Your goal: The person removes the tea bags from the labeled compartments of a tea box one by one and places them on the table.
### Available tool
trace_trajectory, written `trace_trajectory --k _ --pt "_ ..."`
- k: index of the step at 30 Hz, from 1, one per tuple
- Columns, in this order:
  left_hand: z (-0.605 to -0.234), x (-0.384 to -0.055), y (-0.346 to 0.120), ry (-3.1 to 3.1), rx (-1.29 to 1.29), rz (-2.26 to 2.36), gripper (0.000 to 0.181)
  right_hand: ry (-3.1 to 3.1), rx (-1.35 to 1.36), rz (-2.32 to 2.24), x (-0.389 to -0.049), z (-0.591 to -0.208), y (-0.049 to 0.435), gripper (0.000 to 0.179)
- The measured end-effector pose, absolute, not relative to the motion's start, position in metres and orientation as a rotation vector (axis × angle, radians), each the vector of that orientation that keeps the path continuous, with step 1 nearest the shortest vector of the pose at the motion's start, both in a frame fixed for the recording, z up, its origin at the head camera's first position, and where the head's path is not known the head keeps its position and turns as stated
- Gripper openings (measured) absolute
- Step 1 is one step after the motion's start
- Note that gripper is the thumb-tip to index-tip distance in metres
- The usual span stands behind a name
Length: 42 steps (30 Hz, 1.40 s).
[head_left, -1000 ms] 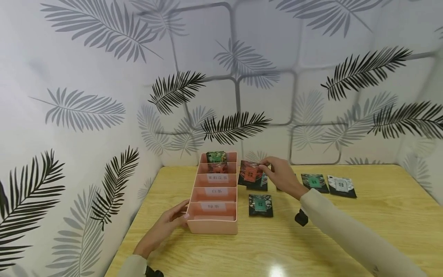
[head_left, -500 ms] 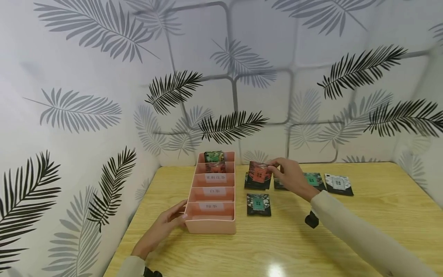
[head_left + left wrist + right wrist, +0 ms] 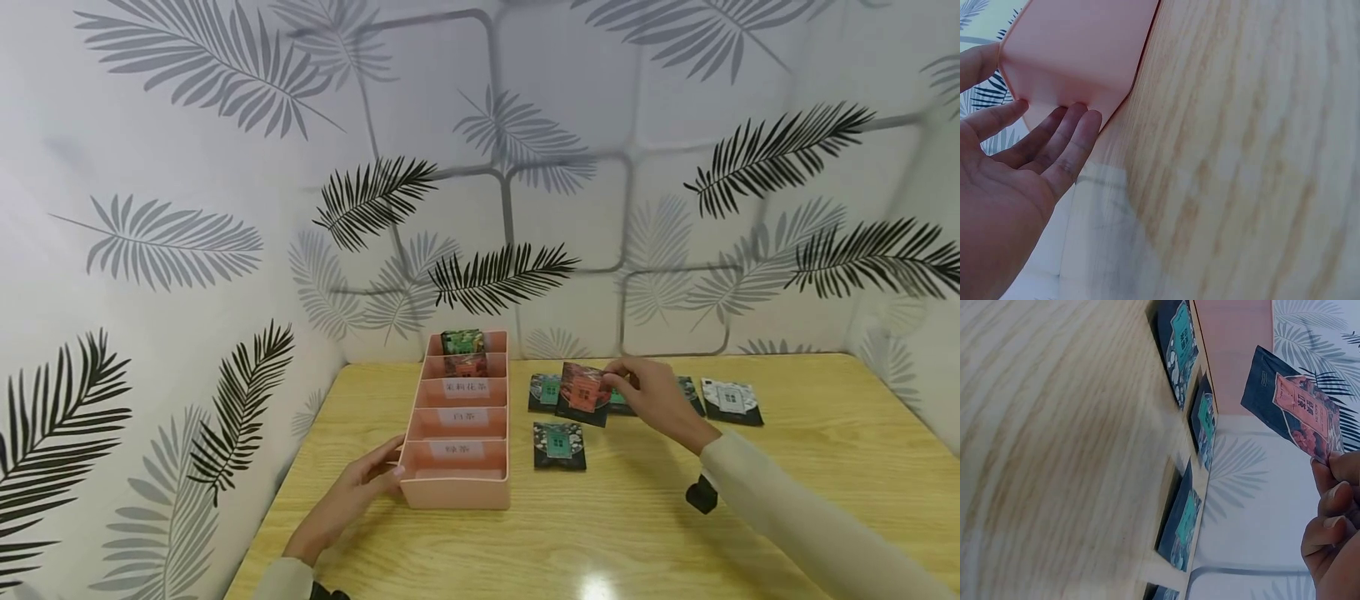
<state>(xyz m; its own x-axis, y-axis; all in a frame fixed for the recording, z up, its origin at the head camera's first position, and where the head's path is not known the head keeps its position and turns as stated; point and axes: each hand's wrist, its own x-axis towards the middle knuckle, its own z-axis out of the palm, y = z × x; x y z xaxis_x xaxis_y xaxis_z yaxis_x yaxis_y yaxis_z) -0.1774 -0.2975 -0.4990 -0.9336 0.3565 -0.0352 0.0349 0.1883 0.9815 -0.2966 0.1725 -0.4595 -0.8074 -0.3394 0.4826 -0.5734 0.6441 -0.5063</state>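
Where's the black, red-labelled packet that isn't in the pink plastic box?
In the head view, the right hand pinches that packet right of the box; the right wrist view shows it off the wood-patterned table.

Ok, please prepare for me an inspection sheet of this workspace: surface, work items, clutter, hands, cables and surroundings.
Surface: wooden table, one bright glare spot on it.
Work items: pink divided box, with a green sachet in its farthest compartment and a red sachet in the next; green-labelled sachets and a white-labelled sachet on the table, right of the box.
Clutter: nothing seen.
Left hand: touches the box's near left corner.
Right hand: pinches a red-labelled sachet above the table.
Cables: nothing seen.
Surroundings: leaf-patterned backdrop behind and at left.
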Motion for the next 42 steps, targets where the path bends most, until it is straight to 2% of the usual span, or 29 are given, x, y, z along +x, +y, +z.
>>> trace_trajectory --k 9,25,32,42 --pt "-0.500 -0.176 -0.298 2.234 0.368 1.810 0.053 -2.575 0.710 0.947 -0.290 -0.469 0.188 0.016" --pt "-0.499 -0.177 -0.298 2.218 0.365 1.818 0.054 -2.656 0.683 0.990 -0.280 -0.489 0.213 0.011" --pt "-0.499 -0.177 -0.298 2.200 0.416 1.816 0.054 -2.709 0.670 1.006 -0.275 -0.497 0.216 0.010" --pt "-0.500 -0.178 -0.298 2.240 0.346 1.806 0.053 -2.807 0.651 0.944 -0.278 -0.502 0.216 0.009"
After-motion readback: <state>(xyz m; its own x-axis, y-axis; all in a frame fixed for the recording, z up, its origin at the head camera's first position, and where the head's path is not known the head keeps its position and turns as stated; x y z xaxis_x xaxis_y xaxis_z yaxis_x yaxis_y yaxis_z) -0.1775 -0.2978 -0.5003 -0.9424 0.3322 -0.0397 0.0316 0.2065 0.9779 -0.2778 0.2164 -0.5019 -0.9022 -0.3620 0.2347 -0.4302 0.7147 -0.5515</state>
